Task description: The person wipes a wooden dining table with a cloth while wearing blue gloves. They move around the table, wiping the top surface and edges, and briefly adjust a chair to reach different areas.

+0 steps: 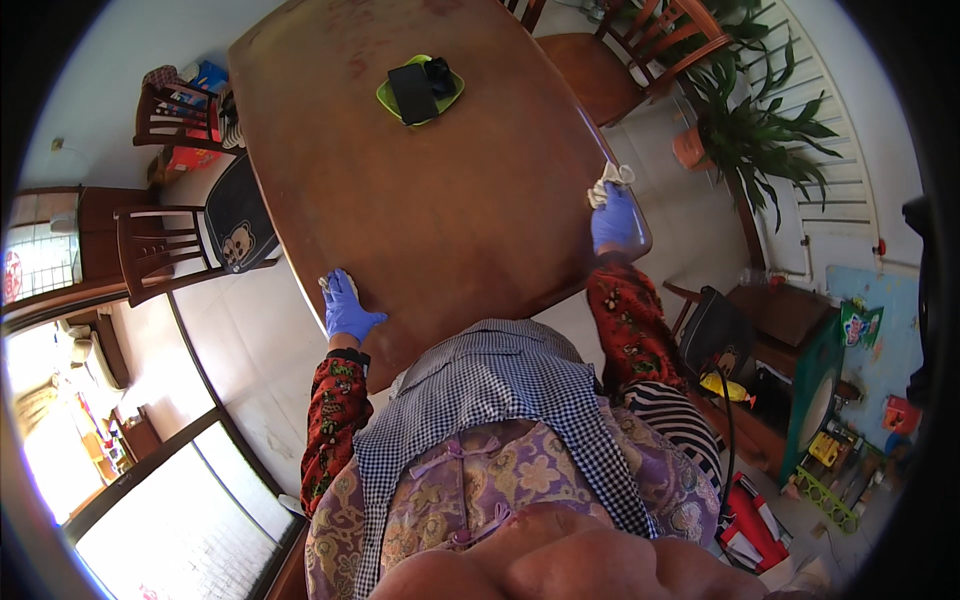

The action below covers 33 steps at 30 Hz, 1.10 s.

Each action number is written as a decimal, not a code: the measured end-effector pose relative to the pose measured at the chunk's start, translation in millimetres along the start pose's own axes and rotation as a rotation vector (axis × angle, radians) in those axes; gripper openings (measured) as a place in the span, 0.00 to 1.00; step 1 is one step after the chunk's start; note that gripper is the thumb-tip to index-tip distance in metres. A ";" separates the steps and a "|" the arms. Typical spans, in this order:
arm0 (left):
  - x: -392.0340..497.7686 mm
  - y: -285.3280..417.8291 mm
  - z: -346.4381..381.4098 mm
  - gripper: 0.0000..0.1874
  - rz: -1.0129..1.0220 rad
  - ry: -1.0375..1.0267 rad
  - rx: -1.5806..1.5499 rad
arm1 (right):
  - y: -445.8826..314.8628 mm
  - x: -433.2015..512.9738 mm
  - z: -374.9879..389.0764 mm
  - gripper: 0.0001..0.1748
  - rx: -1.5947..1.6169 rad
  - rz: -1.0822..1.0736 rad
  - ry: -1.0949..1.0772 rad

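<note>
A brown wooden table [450, 210] with rounded corners stretches out before me. My right hand [613, 217], in a blue-violet glove, presses a crumpled off-white cloth [611, 180] against the table's right edge, near the corner. At the left edge lies my left hand [349, 311], gloved alike, with its thumb spread away from the fingers. A pale bit of cloth [324, 283] peeks out beside its fingertips; most of that cloth is hidden under the hand. Further up the table, a green tray [384, 97] holds a flat black object [412, 93] and a smaller black item [441, 77].
Wooden chairs stand along the left, one with a dark cushion [238, 217]. Another chair [592, 71] is at the upper right, near a potted plant [694, 148] and a radiator [832, 127]. A cabinet [814, 390] and a cushioned chair [709, 334] are at my right.
</note>
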<state>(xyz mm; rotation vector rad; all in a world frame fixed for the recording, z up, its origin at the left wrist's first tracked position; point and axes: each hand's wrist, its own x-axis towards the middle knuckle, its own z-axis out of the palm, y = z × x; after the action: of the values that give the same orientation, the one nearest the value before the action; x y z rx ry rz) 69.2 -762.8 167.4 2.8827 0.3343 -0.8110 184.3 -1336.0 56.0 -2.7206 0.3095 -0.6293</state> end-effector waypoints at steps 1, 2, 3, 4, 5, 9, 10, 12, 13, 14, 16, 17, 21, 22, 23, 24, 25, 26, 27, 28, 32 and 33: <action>0.2 -0.2 0.3 0.79 0.004 0.006 0.005 | -21.2 5.3 8.1 0.12 0.735 0.252 -0.174; 0.2 -0.6 0.9 0.79 0.009 0.012 0.012 | -45.6 12.0 15.0 0.11 1.261 0.574 -0.213; 0.5 -0.8 1.5 0.79 0.010 0.010 0.016 | -73.2 10.2 19.6 0.11 1.129 0.513 -0.301; 1.0 -1.6 2.0 0.79 0.013 0.006 0.022 | -101.2 8.9 23.8 0.11 1.154 0.465 -0.410; 1.3 -1.6 2.7 0.79 0.018 0.003 0.028 | -130.3 9.6 29.5 0.10 1.393 0.440 -0.517; 2.7 -3.8 3.9 0.79 0.037 0.020 0.002 | -229.0 -40.4 24.4 0.13 0.297 -0.397 -0.514; 2.7 -3.7 3.5 0.79 0.035 0.018 -0.006 | -243.7 -49.6 21.3 0.13 0.438 -0.467 -0.571; 2.7 -3.8 2.4 0.78 0.026 0.011 -0.022 | -256.2 -57.8 16.5 0.16 0.441 -0.704 -0.667; 2.4 -3.8 1.8 0.78 0.019 0.004 -0.033 | -254.0 -55.3 15.0 0.16 0.532 -0.605 -0.693; 2.2 -3.5 1.3 0.78 0.004 -0.008 -0.045 | -245.9 -47.9 13.8 0.17 0.583 -0.498 -0.775; 1.8 -3.4 0.8 0.78 0.011 -0.005 -0.025 | -218.1 -28.4 11.1 0.18 0.394 -0.518 -0.718; 1.6 -3.0 1.2 0.78 0.008 -0.012 -0.015 | -196.0 -20.1 6.5 0.17 0.304 -0.535 -0.474; 2.5 -4.6 4.3 0.79 0.020 -0.011 -0.020 | -93.6 38.0 -4.0 0.19 0.374 -0.053 -0.386; 3.0 -5.2 5.6 0.78 0.023 -0.007 -0.019 | -67.7 50.4 -6.7 0.19 0.323 0.030 -0.377; 3.5 -6.4 6.7 0.78 0.018 -0.007 -0.020 | -51.3 55.3 -2.8 0.18 0.745 0.200 -0.236; 3.8 -6.7 8.2 0.79 0.025 0.005 -0.010 | -33.2 58.3 -1.4 0.16 0.563 0.124 -0.190; 4.2 -7.4 9.3 0.79 0.025 0.013 -0.001 | -17.8 62.1 0.2 0.17 0.261 0.001 -0.135; 4.3 -7.7 10.4 0.80 0.025 0.021 0.008 | -14.3 62.3 9.1 0.18 0.208 -0.062 -0.077; 4.6 -8.0 11.1 0.80 0.025 0.020 0.011 | -14.6 62.1 16.0 0.18 0.138 0.014 -0.111; 5.0 -8.5 11.1 0.80 0.025 0.019 0.015 | -22.8 62.0 25.3 0.18 0.228 -0.016 -0.072; 6.0 -8.4 8.4 0.79 0.015 -0.001 0.022 | -115.5 60.2 56.0 0.09 0.480 -0.019 -0.225; 6.0 -7.9 7.6 0.79 0.009 -0.012 0.019 | -144.1 54.5 56.8 0.10 0.455 -0.100 -0.273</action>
<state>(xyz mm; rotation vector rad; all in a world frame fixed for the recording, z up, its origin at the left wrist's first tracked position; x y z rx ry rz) 68.4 -755.5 157.4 2.8938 0.3135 -0.8346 277.6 -1203.3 81.3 -2.3476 -0.0366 -0.2980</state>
